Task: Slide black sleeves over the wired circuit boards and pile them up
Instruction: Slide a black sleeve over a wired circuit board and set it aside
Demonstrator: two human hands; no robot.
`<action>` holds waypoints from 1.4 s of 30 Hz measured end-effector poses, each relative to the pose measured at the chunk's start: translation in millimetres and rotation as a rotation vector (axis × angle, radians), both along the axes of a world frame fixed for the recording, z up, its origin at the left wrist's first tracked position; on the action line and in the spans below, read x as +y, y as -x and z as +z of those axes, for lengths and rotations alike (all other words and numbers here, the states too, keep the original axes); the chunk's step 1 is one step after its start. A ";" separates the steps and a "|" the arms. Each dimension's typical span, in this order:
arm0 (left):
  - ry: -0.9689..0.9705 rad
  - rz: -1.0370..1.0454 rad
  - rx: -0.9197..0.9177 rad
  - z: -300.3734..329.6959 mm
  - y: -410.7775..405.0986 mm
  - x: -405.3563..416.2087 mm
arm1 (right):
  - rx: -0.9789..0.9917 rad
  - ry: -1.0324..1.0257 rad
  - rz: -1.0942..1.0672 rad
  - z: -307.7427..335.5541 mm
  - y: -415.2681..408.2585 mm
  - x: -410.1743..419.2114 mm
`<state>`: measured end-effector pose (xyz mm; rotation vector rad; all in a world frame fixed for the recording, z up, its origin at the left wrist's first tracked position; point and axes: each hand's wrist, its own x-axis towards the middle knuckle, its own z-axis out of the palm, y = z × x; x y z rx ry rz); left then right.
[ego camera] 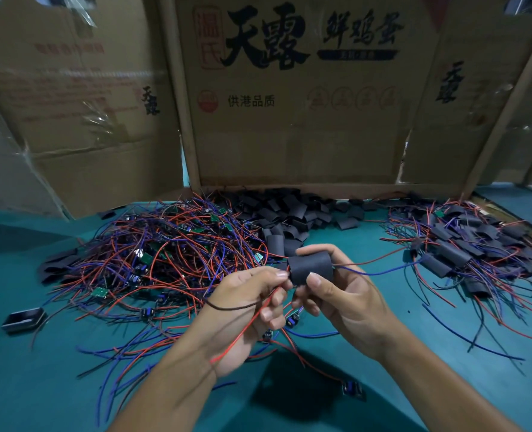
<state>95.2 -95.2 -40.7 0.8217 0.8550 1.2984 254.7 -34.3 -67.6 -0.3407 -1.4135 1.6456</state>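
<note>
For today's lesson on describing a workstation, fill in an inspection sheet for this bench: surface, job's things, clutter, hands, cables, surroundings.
Surface: teal table.
Job's things: black sleeve held mid-air; unsleeved boards pile at left; spare sleeves heap at the back; finished pile at right.
Clutter: small black tray near the left edge.
Hands: left hand pinches red wires; right hand grips the sleeve.
Cables: red and blue wires trail from the sleeve towards the right.
Surroundings: cardboard panels behind.

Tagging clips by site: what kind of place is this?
Likely a small hand-assembly workbench, not an automated line: a heap of wired circuit boards, loose black sleeves and a finished pile on green matting, screened by cardboard cartons.
</note>
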 end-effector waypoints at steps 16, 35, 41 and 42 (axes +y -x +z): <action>0.176 -0.010 0.157 -15.3 -3.3 2.0 | -0.209 0.121 -0.157 -9.2 13.0 -1.5; 0.059 0.213 0.237 -27.2 17.1 19.2 | -0.376 0.513 -0.572 50.8 -108.8 113.8; -0.002 0.285 0.243 -26.8 20.8 19.3 | -0.455 0.470 -1.098 71.3 -176.2 136.8; -0.017 0.306 0.235 -26.9 22.5 20.2 | -0.532 0.347 -1.146 67.2 -161.1 126.0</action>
